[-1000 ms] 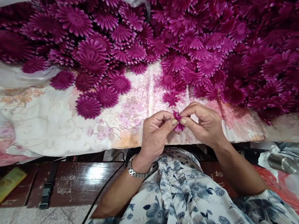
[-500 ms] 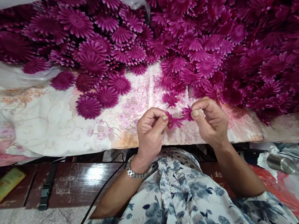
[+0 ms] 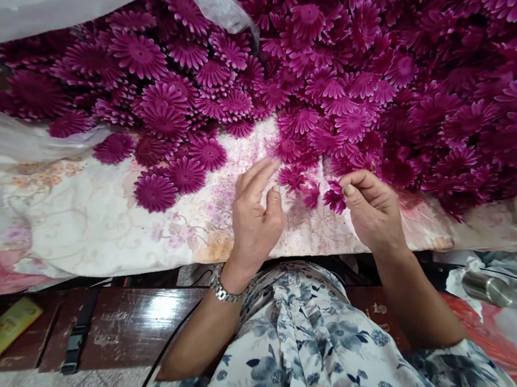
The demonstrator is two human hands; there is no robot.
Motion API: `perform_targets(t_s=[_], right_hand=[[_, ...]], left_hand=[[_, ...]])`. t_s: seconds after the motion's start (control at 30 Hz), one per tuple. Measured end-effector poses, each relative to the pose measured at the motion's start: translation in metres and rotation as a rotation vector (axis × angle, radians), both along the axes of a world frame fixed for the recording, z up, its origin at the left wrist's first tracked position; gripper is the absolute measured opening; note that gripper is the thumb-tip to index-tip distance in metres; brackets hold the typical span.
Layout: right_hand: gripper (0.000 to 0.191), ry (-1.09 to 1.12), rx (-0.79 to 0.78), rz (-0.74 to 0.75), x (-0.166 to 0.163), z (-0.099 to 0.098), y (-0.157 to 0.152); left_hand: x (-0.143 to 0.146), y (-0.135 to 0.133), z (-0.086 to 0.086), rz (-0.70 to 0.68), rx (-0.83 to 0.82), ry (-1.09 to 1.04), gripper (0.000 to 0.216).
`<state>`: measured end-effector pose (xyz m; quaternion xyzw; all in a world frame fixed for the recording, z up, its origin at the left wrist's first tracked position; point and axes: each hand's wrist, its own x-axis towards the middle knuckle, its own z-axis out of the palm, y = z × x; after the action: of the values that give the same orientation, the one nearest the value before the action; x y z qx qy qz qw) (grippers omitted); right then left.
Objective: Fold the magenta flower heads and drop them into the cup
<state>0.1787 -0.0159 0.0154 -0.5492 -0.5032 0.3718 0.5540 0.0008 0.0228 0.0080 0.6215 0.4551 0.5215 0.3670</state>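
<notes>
A big heap of magenta fabric flower pieces (image 3: 364, 59) covers the far half of a floral cloth (image 3: 76, 224). My right hand (image 3: 372, 207) pinches one small magenta flower piece (image 3: 334, 198) between thumb and fingers. My left hand (image 3: 254, 216) hovers over the cloth with its fingers stretched out and holds nothing. A loose flower piece (image 3: 311, 195) lies on the cloth just beyond its thumb, and another one (image 3: 291, 177) lies by its fingertips.
A clear plastic bag (image 3: 2, 125) lies around the flowers at the far left. Below the cloth's near edge are a dark wooden surface (image 3: 127, 318), a black strap (image 3: 76, 344), a yellow object (image 3: 2, 325), a metal cylinder (image 3: 485, 287) and a black cable (image 3: 157, 365).
The two hands pulled one flower bundle into two pieces and moved apart and forward. My left hand let go of its piece and spread its fingers; my right hand kept its piece.
</notes>
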Motion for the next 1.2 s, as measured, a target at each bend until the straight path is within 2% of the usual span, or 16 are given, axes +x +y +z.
perform_targets(t_s=[0.07, 0.1, 0.17, 0.23, 0.33, 0.47, 0.57, 0.67, 0.73, 0.87, 0.97, 1.1, 1.2], right_hand=[[0.020, 0.048, -0.033, 0.028, -0.003, -0.002, 0.000], [0.021, 0.069, -0.045, 0.050, -0.005, -0.003, 0.000], [0.020, 0.088, -0.070, 0.108, -0.009, -0.003, 0.000], [0.019, 0.071, -0.084, 0.155, -0.013, -0.002, -0.001], [0.023, 0.012, -0.075, 0.211, -0.017, -0.001, -0.005], [0.037, -0.092, -0.104, 0.288, -0.017, 0.000, -0.014], [0.020, -0.127, -0.133, 0.233, -0.016, 0.000, -0.017], [0.011, -0.169, -0.132, 0.266, -0.011, 0.003, -0.017], [0.010, -0.241, -0.117, 0.266, -0.008, 0.004, -0.016], [0.016, -0.384, -0.072, 0.121, -0.005, 0.003, -0.013], [0.024, -0.450, -0.062, 0.089, -0.006, 0.003, -0.009], [0.034, -0.454, -0.020, 0.116, -0.010, 0.006, -0.004], [0.037, -0.374, -0.027, 0.151, -0.013, 0.007, -0.002]], left_hand=[[-0.001, -0.003, 0.005, 0.026, 0.093, 0.076, 0.029], [0.000, -0.006, 0.008, -0.027, 0.088, 0.088, 0.028], [0.005, -0.013, 0.013, -0.199, -0.002, 0.066, 0.024], [0.011, -0.018, 0.016, -0.292, -0.155, -0.014, 0.013], [0.017, -0.022, 0.015, -0.207, -0.318, -0.112, 0.008], [0.017, -0.024, 0.013, -0.098, -0.290, -0.057, 0.012], [0.014, -0.027, 0.013, -0.195, -0.272, -0.053, 0.013], [0.012, -0.029, 0.012, -0.322, -0.297, -0.099, 0.012], [0.011, -0.029, 0.010, -0.329, -0.302, -0.116, 0.010], [0.011, -0.027, 0.010, -0.261, -0.315, -0.132, 0.007], [0.010, -0.026, 0.011, -0.225, -0.263, -0.108, 0.009], [0.008, -0.026, 0.011, -0.191, -0.034, -0.015, 0.013], [0.008, -0.024, 0.012, -0.275, 0.067, 0.070, 0.016]])
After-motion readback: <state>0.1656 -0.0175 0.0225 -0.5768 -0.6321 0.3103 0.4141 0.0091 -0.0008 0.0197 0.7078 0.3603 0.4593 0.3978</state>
